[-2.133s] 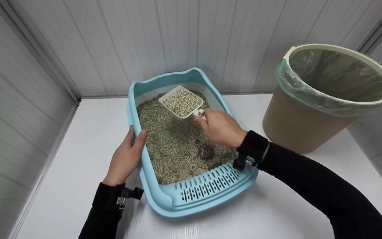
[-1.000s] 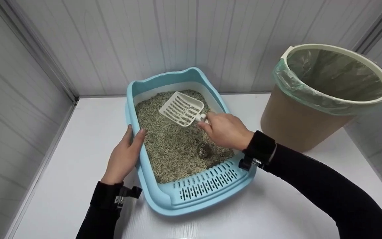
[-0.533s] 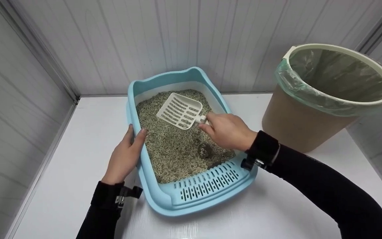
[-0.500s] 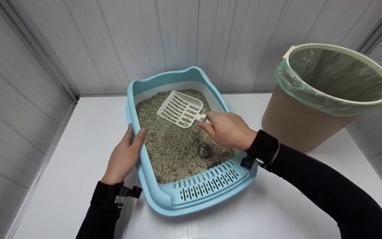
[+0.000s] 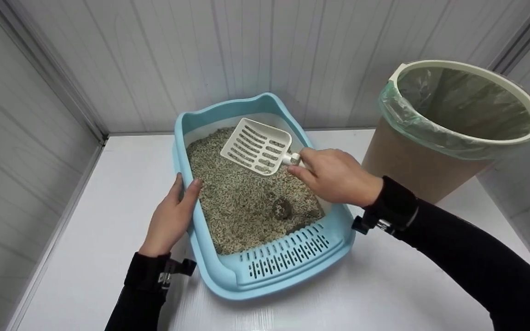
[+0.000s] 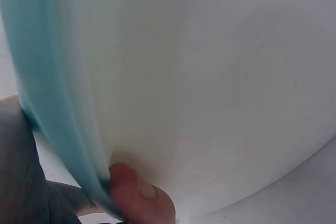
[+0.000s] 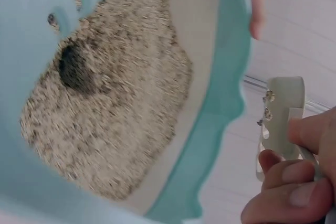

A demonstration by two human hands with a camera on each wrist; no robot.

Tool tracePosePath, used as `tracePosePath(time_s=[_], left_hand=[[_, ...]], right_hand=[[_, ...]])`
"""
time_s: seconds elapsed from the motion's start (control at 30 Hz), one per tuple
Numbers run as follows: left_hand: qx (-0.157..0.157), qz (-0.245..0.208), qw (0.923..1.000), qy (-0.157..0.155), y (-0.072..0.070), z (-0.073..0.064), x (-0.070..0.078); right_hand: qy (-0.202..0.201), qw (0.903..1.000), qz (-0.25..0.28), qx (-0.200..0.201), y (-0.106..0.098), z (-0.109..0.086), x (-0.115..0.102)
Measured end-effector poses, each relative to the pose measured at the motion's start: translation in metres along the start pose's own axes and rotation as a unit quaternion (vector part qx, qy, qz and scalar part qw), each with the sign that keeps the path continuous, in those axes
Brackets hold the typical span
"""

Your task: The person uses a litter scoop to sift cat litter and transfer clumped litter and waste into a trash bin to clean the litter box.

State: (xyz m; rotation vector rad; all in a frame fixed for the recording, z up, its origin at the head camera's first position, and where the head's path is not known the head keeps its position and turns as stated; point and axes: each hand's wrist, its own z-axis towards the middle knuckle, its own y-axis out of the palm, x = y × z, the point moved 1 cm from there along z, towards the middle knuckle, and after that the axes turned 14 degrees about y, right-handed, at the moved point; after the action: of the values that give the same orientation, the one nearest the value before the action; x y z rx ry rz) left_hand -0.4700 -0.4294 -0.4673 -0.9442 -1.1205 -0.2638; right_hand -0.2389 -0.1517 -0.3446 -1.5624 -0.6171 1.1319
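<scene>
On the far left a pale panelled wall (image 5: 30, 151) runs down to the white tabletop (image 5: 81, 239), meeting the ribbed back wall (image 5: 228, 50) in a corner with metal trim. Coming in over the near left part of the tabletop, the left hand (image 5: 169, 220) grips the left rim of a light blue litter tray (image 5: 221, 278), thumb and fingers closed on either side of it. The tray sits askew, filled with pale pellets (image 5: 235, 211), a dark clump (image 5: 282, 208) lying towards its slotted near ledge. Above the pellets hangs a white slotted scoop (image 5: 261, 154), its handle wrapped by the curled fingers of the right hand (image 5: 341, 177). Farther right, near the right-hand wall (image 5: 529, 202), stands a tan bin (image 5: 417, 165), a translucent green liner (image 5: 423, 128) folded over its rim.
</scene>
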Motion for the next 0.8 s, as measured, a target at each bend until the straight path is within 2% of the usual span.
tracePosePath(time_s=[0.17, 0.33, 0.43, 0.53, 0.67, 0.8], left_hand=[[-0.001, 0.0, 1.0, -0.002, 0.002, 0.003, 0.0], [-0.007, -0.001, 1.0, -0.004, 0.001, 0.005, 0.0], [-0.007, -0.001, 0.9999, -0.007, 0.0, 0.005, 0.0], [-0.005, 0.0, 0.9999, -0.008, 0.0, 0.005, 0.0], [-0.007, 0.004, 0.9999, -0.008, -0.001, 0.005, 0.001], [-0.009, 0.005, 0.9999, -0.005, 0.0, 0.005, 0.002]], right_hand=[[0.023, 0.9991, 0.01, 0.035, -0.053, -0.018, 0.017], [0.084, 0.9914, -0.003, 0.101, -0.118, -0.039, 0.051], [0.128, 0.9817, -0.044, 0.134, -0.156, -0.051, 0.081], [0.169, 0.9694, -0.102, 0.145, -0.186, -0.061, 0.115], [0.221, 0.9492, -0.168, 0.149, -0.203, -0.075, 0.153], [0.23, 0.9383, -0.197, 0.167, -0.204, -0.086, 0.175]])
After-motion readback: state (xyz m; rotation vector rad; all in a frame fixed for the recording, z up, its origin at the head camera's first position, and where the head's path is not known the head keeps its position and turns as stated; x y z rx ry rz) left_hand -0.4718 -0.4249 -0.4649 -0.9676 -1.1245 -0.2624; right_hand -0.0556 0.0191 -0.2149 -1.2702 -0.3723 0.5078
